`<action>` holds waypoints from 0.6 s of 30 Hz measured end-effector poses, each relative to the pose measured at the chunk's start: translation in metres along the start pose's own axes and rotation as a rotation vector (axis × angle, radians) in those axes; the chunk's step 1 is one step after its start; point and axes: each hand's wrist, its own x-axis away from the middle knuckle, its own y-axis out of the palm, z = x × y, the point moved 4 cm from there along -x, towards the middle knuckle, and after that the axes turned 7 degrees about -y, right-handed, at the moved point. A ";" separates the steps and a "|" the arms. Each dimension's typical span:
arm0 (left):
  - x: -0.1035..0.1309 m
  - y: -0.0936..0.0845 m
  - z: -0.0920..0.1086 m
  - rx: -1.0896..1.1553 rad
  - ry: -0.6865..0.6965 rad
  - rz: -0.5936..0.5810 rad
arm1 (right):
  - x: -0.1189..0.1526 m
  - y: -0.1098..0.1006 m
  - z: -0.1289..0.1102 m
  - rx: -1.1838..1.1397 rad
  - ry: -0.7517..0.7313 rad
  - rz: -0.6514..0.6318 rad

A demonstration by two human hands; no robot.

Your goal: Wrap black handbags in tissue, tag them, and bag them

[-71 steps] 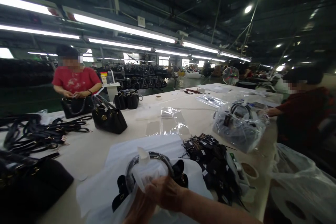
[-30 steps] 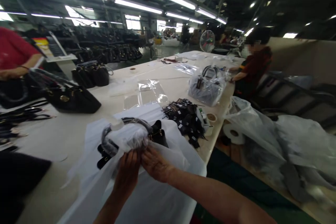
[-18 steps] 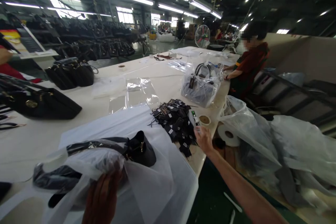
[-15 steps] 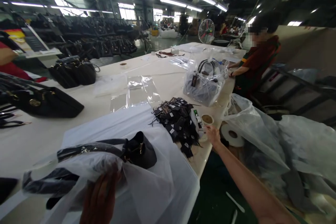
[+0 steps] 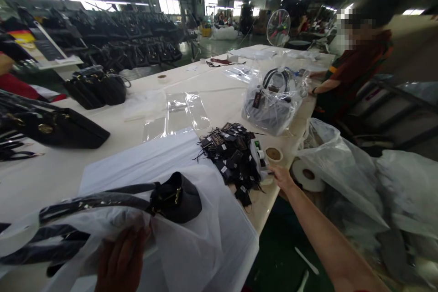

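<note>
My left hand [image 5: 121, 255] is closed on white tissue paper [image 5: 186, 237] wrapped around a black handbag [image 5: 186, 198] at the lower left. The bag's handles, covered in clear film, stretch to the left. Further right, my right hand [image 5: 282, 178] is at the table edge, its fingers pressed together beside a small tray of little items [image 5: 262, 162]. What those fingers hold is too small to make out. Just beyond the hand lies a roll of tape [image 5: 273, 153]. A pile of black tags [image 5: 232, 157] lies between my hands, on and beside a stack of white sheets [image 5: 143, 159].
Black handbags [image 5: 58, 125] stand at the left. Clear plastic sleeves [image 5: 178, 112] lie mid-table [image 5: 212, 91]. Near a person [image 5: 356, 64] at the right is a bagged handbag [image 5: 270, 105]. Beyond the right edge are a large white roll [image 5: 308, 174] and plastic bags [image 5: 345, 164].
The view has shifted slightly. My left hand and the wrapped bag have moved a little left and down, and my right hand has lowered slightly beside the tray.
</note>
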 end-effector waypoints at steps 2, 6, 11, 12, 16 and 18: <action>0.000 -0.001 0.001 -0.004 0.022 0.007 | 0.014 -0.013 0.002 -0.038 0.003 0.025; -0.005 -0.007 0.008 0.086 -0.107 0.007 | 0.055 -0.039 0.020 -0.048 0.021 0.062; -0.011 -0.010 0.014 0.161 -0.194 0.020 | 0.071 -0.034 0.052 0.065 0.085 0.037; -0.012 -0.010 0.014 0.148 -0.181 0.021 | 0.067 -0.032 0.054 0.102 0.088 0.033; -0.015 -0.009 0.014 0.035 -0.117 0.047 | 0.059 -0.040 0.048 0.345 0.083 0.012; -0.014 -0.009 0.014 -0.023 -0.098 0.055 | 0.065 -0.052 0.044 0.519 0.068 -0.017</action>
